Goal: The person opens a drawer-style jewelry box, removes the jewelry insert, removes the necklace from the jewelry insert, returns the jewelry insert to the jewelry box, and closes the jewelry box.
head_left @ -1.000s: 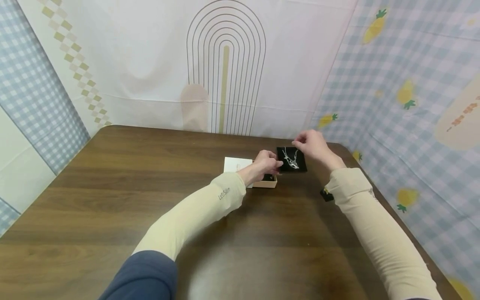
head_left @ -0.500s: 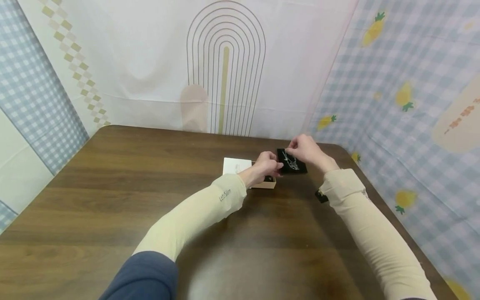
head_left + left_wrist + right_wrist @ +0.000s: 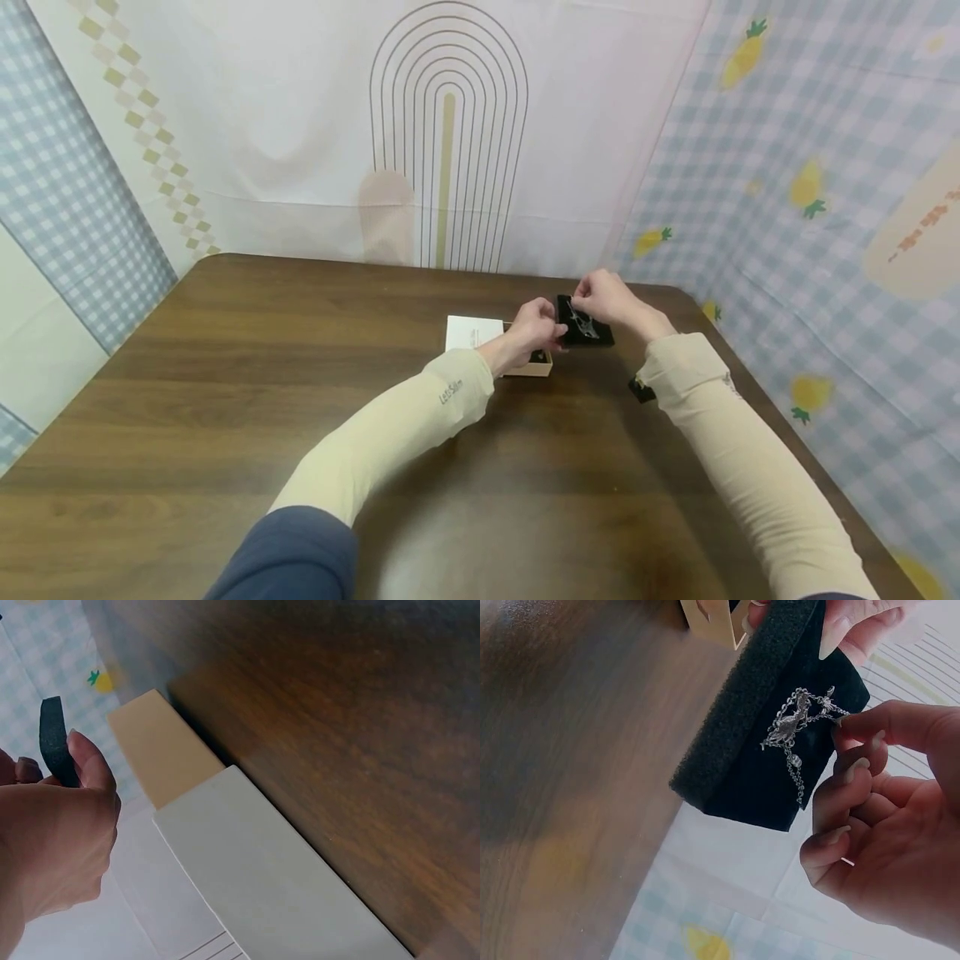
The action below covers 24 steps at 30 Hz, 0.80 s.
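My left hand (image 3: 529,327) grips one side of a black foam pad (image 3: 731,712), holding it tilted above the table beside a small box. A silver chain necklace (image 3: 787,724) with a pendant lies draped across the pad's dark, smooth face. At the pad's far edge, the thumb and index finger of my right hand (image 3: 613,300) pinch an end of the chain, the other fingers curled beneath. From the left wrist, only the edge of the pad shows, between thumb and fingers.
Below my left wrist lies the box, its white sleeve (image 3: 277,870) partly slid off a tan tray (image 3: 166,746) with something dark inside. A small black piece with a yellow mark (image 3: 641,390) sits by my right sleeve. Curtains (image 3: 300,125) hang behind the wooden table (image 3: 225,400).
My right hand has come left and down from beyond the pad's upper corner onto the chain end. My left hand keeps holding the pad in nearly the same place.
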{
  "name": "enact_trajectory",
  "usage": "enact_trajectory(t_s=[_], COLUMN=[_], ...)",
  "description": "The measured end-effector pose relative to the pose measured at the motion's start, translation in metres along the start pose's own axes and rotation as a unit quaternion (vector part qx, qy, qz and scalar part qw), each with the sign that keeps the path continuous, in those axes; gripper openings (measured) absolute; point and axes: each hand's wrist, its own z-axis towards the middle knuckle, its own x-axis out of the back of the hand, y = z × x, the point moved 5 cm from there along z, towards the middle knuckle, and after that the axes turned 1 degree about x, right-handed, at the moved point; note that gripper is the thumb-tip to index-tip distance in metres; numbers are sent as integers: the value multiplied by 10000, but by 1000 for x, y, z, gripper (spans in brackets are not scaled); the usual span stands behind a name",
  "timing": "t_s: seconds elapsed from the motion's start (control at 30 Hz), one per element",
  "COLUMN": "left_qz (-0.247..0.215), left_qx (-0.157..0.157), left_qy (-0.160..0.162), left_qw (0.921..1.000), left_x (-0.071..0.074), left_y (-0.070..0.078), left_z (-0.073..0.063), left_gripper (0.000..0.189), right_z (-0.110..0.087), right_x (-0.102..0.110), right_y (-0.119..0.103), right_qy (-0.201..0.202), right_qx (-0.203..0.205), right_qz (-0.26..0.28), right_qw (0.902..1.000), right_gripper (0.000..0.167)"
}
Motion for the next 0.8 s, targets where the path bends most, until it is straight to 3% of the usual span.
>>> enact_trajectory(t_s=[0.4, 0.8], left_qz=[48, 44], left_qx=[65, 120], left_qy=[-163, -194], left_qw=[9998, 9997], left_x=[-2, -1], left_y=[-1, -1], left_z=[0, -1], left_gripper=[18, 16], right_z=[0, -4], right_x=[-2, 1], right_y=[6, 16], right_qy=[-214, -388], right_qx=[-171, -494], right_qz=[395, 1738], right_qw=[9988, 9828], right_gripper=[22, 21])
